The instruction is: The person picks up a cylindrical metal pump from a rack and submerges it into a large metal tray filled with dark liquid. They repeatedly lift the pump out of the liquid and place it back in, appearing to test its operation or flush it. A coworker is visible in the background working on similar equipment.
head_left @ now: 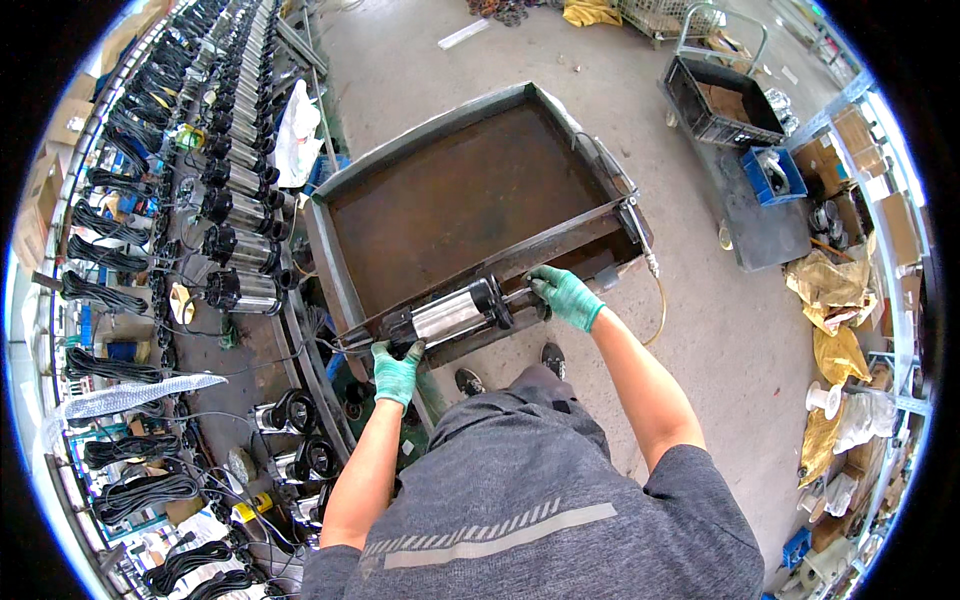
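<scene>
A submersible pump [447, 316] with a shiny steel body and black ends lies across the near edge of a metal tank [345, 275] of murky brown water. My left hand [396, 375], in a green glove, grips the pump's black left end from the near side. At the other end, my gloved right hand [566, 296] has its fingers closed round a short metal fitting [520, 296] that sticks out of the pump. The fingertips there are partly hidden. A thin dark cable runs left from the pump towards the bench.
On the left, a long bench holds a row of similar pumps [240, 246] and coiled black cables [105, 290]. A yellowish hose [661, 310] hangs at the tank's right corner. Farther right stand a trolley [745, 215] with a black crate [715, 105] and a blue bin [773, 176].
</scene>
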Available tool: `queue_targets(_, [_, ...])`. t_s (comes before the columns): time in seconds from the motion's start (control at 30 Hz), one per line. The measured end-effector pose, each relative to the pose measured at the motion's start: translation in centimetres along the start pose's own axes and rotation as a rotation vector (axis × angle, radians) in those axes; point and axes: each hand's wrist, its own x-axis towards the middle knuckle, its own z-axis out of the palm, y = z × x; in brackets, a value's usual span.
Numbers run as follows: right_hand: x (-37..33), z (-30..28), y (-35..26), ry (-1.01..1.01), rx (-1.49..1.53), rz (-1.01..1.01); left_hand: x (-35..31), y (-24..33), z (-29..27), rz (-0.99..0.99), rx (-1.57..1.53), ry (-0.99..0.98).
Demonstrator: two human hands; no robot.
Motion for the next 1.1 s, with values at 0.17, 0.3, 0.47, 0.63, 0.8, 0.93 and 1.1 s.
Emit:
queue_targets(0.17, [0.3,0.6,-1.9,0.053,-0.330,0.077,0.0,-0.7,-0.2,-0.021,-0.078,-0.004])
queue_targets(0.3, [1.1,1.1,-1.4,0.140,-0.792,-0.050,0.0,-0.4,-0.4,-0.030,-0.067,-0.025])
queue_targets(0.47, [0.8,1.4,-0.9,0.186,-0.642,-0.011,-0.4,1.2,-0.5,-0.006,-0.011,-0.012])
queue_targets(0.63, [-0.3,-0.5,-1.7,-0.058,0.144,0.288,-0.6,2.1,-0.9,-0.061,-0.069,-0.053])
queue_targets(0.8, [-1.0,-1.2,-2.6,-0.193,0.267,0.266,-0.1,0.7,-0.6,-0.023,-0.013,-0.025])
queue_targets(0.93, [0.1,-0.9,-3.2,-0.081,-0.084,0.320,-0.4,1.7,-0.6,-0.026,-0.040,-0.035])
queue_targets(1.1, [0.0,0.5,-2.4,-0.017,0.201,0.195,-0.8,2.7,-0.9,-0.027,-0.005,-0.018])
